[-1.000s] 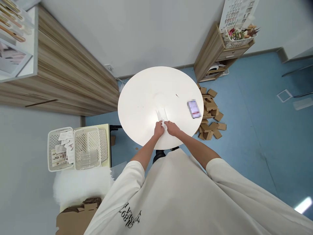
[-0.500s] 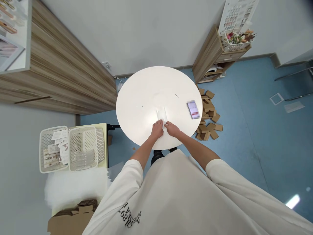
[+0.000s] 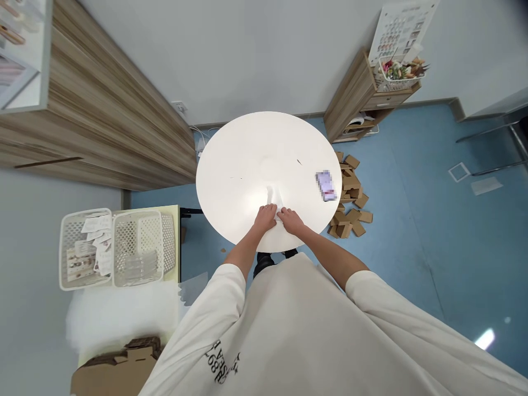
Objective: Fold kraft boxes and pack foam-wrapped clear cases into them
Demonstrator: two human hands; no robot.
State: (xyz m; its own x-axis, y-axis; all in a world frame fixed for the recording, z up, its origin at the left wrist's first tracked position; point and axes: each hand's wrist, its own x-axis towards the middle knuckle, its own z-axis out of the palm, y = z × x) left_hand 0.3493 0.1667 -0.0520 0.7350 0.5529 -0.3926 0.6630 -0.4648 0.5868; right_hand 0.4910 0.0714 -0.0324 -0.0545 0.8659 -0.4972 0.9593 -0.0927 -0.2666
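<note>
On the round white table [image 3: 231, 148], near its front edge, lies a thin, pale, partly see-through sheet [image 3: 275, 195]. Its far end spreads out beyond my fingers. My left hand [image 3: 265, 216] has its fingers closed on the sheet's left side. Close beside it, my right hand [image 3: 291, 220] grips the right side with bent fingers. The two hands nearly touch. Whether something lies inside the sheet is hidden by the hands.
A blurred-out purple phone-like object [image 3: 326, 185] lies on the table's right side. Small brown cardboard boxes [image 3: 350, 184] are heaped on the floor beyond. To the left, white baskets [image 3: 138, 217] stand on a yellowish table, near stacked white sheets [image 3: 124, 311] and flat cardboard [image 3: 117, 371].
The far end of the sheet has shifted and looks narrower and more folded. Both hands have stayed almost in place, and the view has turned slightly.
</note>
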